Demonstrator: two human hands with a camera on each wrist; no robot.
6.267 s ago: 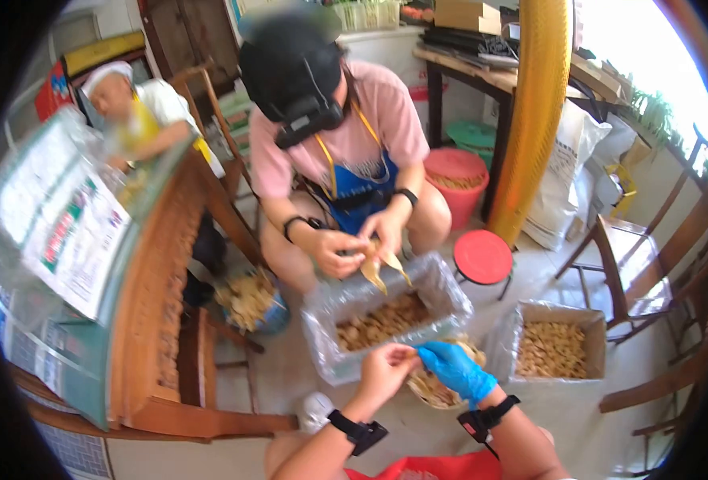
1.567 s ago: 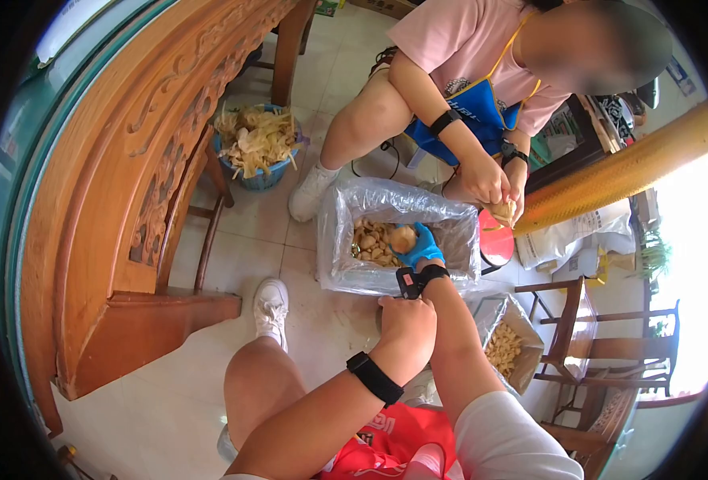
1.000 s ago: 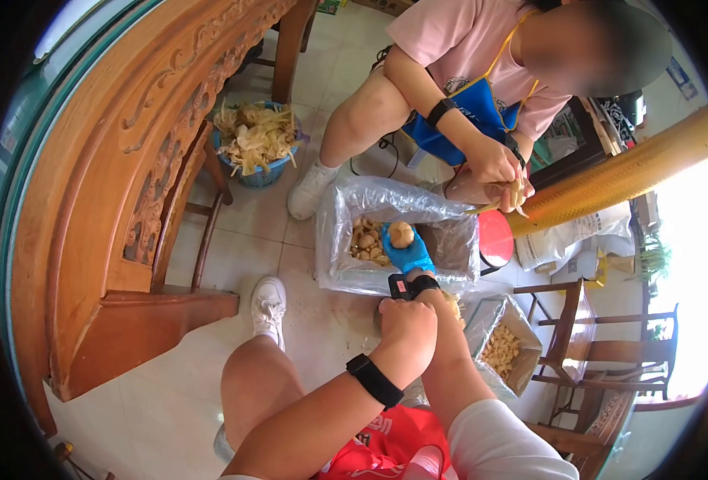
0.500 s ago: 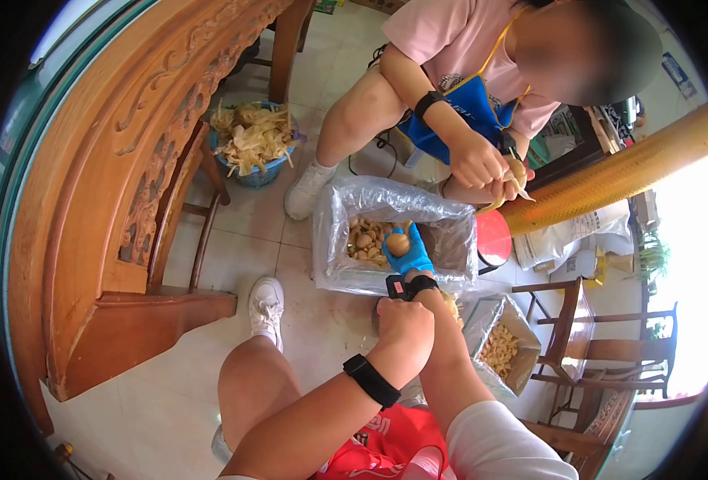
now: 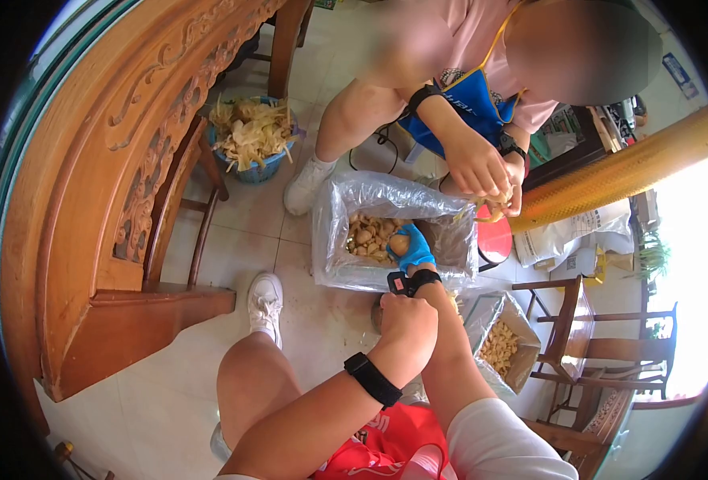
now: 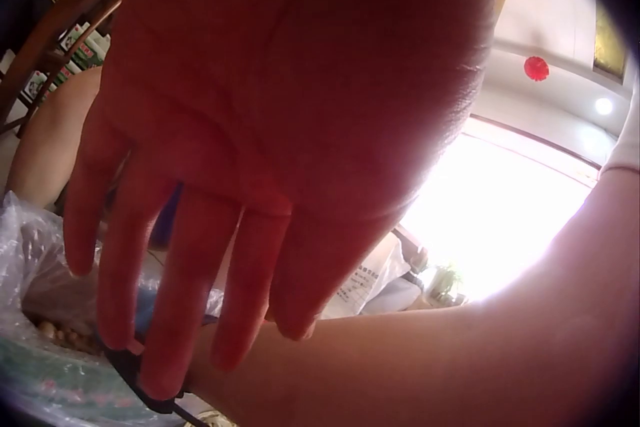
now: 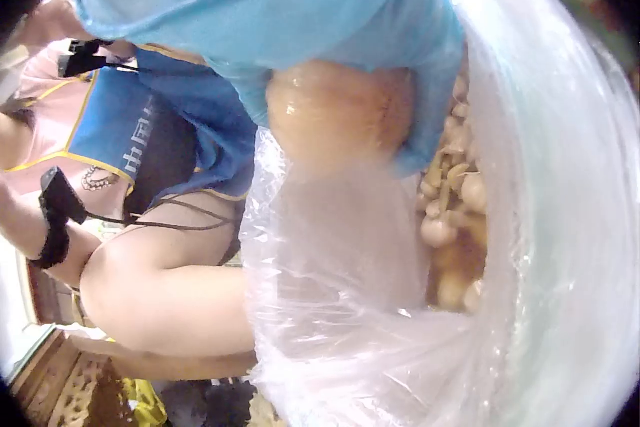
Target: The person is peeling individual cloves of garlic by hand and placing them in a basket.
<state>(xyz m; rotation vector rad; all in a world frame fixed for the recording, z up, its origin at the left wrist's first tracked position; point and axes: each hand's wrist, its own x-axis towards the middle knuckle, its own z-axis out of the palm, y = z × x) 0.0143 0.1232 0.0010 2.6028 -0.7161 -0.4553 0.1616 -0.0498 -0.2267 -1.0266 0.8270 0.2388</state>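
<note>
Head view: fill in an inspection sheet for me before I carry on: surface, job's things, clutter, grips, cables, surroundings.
Surface: pale tiled floor.
Job's things: round piece over the lined tub; more pieces inside it; lined box, also holding pieces, to the right.
Clutter: blue basket heaped with scraps.
Grips: right grip, gloved, holds the round piece; left grip is by the right wrist, fingers extended, contact unclear.
Cables: black cable by the second person's leg.
Surroundings: second person across the tub; carved furniture left; red stool and wooden chair right.
</note>
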